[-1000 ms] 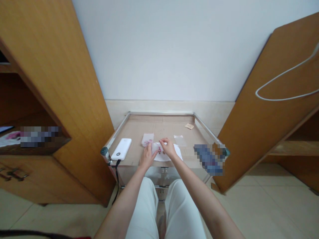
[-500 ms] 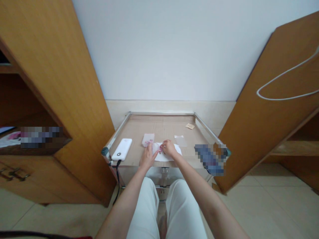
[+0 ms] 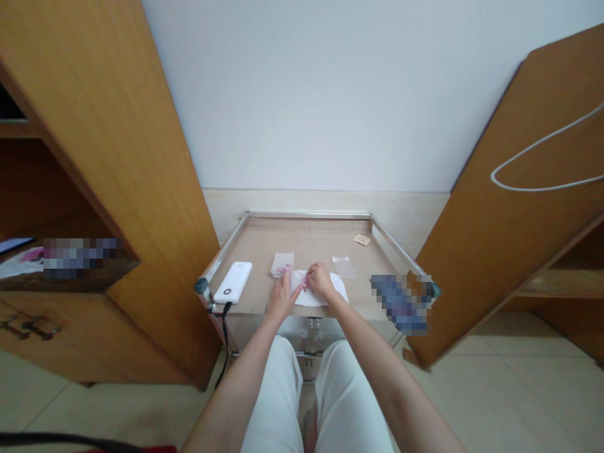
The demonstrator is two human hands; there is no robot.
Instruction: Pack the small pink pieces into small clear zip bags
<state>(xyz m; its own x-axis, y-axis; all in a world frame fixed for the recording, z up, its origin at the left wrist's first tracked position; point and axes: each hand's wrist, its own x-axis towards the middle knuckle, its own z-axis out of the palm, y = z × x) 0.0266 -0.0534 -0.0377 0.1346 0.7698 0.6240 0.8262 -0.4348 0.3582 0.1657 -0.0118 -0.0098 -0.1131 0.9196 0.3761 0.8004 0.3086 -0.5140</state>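
Over a white sheet [image 3: 333,297] that looks like paper or cloth, my two hands are close together. My left hand [image 3: 282,296] rests at its left edge, fingers stretched out and thumb apart. On the right, my right hand [image 3: 321,280] curls its fingertips in a pinch at a small pink item [image 3: 306,283], whose kind is too small to make out. A clear plastic bag with pink bits [image 3: 282,263] lies just beyond my left fingers. Another clear plastic bag [image 3: 344,267] lies flat behind my right hand.
A white phone-like device [image 3: 234,282] with a black cable [image 3: 224,333] lies at the table's left. A small tan card [image 3: 362,240] is at the back right; a blurred-out blue item [image 3: 399,303] sits front right. Metal rails [image 3: 309,216] edge the table; wooden cabinets [image 3: 165,189] flank it.
My hands stay at almost the same place, with only slight finger movement around the pink item. The whole view has shifted a little.
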